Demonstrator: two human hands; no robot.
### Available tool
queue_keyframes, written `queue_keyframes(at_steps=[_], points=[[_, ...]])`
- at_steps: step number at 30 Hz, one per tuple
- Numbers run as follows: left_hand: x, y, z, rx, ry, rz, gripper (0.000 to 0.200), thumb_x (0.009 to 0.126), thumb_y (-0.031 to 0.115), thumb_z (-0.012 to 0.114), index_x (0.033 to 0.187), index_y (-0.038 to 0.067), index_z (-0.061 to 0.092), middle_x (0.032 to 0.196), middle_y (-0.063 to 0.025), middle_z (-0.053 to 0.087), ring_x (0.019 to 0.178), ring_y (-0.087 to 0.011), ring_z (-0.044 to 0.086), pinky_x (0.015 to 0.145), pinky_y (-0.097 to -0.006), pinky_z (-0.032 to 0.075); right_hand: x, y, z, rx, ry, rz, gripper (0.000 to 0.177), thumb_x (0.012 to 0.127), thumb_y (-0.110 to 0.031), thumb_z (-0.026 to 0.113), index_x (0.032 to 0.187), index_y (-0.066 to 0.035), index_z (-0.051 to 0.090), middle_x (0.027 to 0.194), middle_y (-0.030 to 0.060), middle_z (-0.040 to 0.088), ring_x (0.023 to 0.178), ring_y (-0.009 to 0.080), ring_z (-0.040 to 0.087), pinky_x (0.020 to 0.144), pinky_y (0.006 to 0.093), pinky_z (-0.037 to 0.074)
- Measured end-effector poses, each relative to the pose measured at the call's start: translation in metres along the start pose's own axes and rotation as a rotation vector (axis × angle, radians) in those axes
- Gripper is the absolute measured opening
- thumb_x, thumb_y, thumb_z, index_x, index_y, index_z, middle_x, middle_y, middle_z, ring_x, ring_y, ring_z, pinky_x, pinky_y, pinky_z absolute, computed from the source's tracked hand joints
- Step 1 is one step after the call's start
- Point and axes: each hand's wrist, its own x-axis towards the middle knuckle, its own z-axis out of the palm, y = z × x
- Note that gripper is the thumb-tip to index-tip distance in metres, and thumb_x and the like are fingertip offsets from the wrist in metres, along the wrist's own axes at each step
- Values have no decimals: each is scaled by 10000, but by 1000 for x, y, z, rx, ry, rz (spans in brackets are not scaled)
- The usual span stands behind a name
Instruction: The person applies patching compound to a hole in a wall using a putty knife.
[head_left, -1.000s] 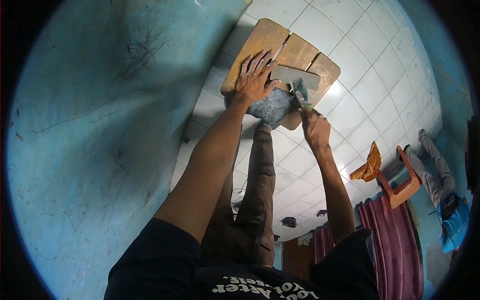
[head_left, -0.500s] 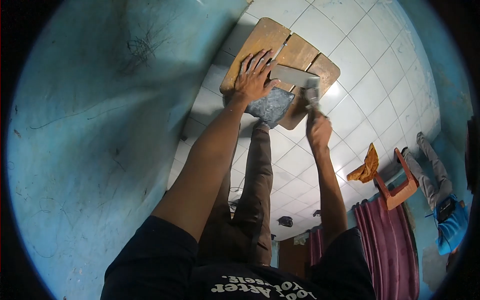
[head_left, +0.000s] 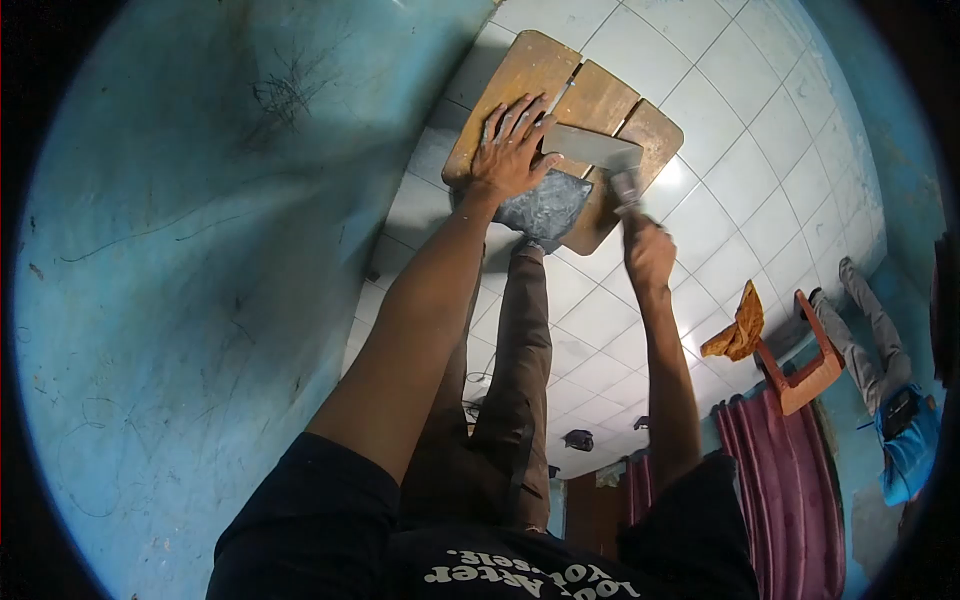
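Observation:
A slatted wooden board (head_left: 655, 145) with rounded corners lies above the tiled floor. Flat on its left part rests my left hand (head_left: 510, 155), fingers spread, beside the end of a flat grey plate (head_left: 590, 148). My right hand (head_left: 650, 255) is wrapped round the handle of a brush-like tool (head_left: 626, 188), whose blurred head is at the plate's right end. A dark grey, smeared piece (head_left: 548, 208) sits at the board's near edge, just below my left hand.
A blue wall (head_left: 180, 250) rises on the left. To the right are an orange cloth (head_left: 738, 325), an orange plastic stool (head_left: 812, 378), maroon curtains (head_left: 785, 480), and another person in grey trousers (head_left: 860, 340) and a blue top. White tiles (head_left: 735, 90) surround the board.
My right hand and the tool have moved slightly to the right and the tool is tilted more. My left hand stays on the board.

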Motion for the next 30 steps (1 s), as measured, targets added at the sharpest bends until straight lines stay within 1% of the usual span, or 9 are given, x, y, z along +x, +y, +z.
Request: queue_keyframes(at_steps=[3,7,9,13,15,19,22,29,30], points=[[1,-3,-5,3,3,9,573,888,454,602,1354,142,482,1560,-50,311,1447,-250,256,1168,-500,180,-12,49,54,6,67,-125,305,973,-254,465,951,-16,654,780,248,653,701,452,618,639,559,462],[-2,2,-1,-6,1,-3,584,891,456,600,1365,139,474,1564,-53,305,1448,-246,254,1170,-499,178,-2,10,5,-11,-27,32,307,1005,-282,432,1121,-100,650,799,242,656,709,451,622,648,522,496],[0,-3,-4,9,-10,14,589,890,459,600,1368,139,472,1565,-53,304,1447,-246,257,1170,-499,178,-11,22,39,-59,30,-205,299,993,-324,483,1146,-121,640,788,236,655,677,450,620,597,524,486],[-1,1,0,4,15,4,596,891,464,598,1371,135,467,1564,-57,306,1445,-248,260,1168,-500,181,-2,9,18,27,147,22,273,974,-303,500,1119,-126,649,792,230,662,685,442,623,619,533,491],[0,-3,-3,9,9,29,597,892,466,596,1371,134,467,1565,-58,305,1445,-249,260,1167,-501,183,-21,47,80,-182,7,-167,268,975,-326,516,1071,-128,670,800,223,668,694,440,629,615,532,490],[-2,-1,2,-8,32,10,588,894,465,592,1363,131,472,1565,-59,305,1444,-253,262,1162,-504,188,-5,-26,3,97,-12,126,304,960,-300,479,1023,-41,626,812,225,657,721,419,631,680,517,505],[-1,-3,-2,4,13,30,582,894,463,593,1358,131,477,1565,-59,305,1443,-254,263,1161,-504,189,-7,-18,21,-127,77,-110,400,1000,-422,461,1246,-140,603,801,237,660,702,434,632,623,529,485],[-1,-1,-1,-4,34,23,589,890,465,595,1356,124,480,1559,-60,318,1441,-256,267,1164,-502,180,-4,-18,3,143,58,208,309,980,-300,470,1152,-130,663,843,226,668,754,436,637,679,541,491],[0,0,0,-3,38,19,589,890,465,595,1356,124,480,1559,-60,318,1441,-256,267,1164,-502,180,-11,10,38,34,101,45,312,981,-307,467,1177,-147,649,837,221,669,749,439,638,674,534,494]])
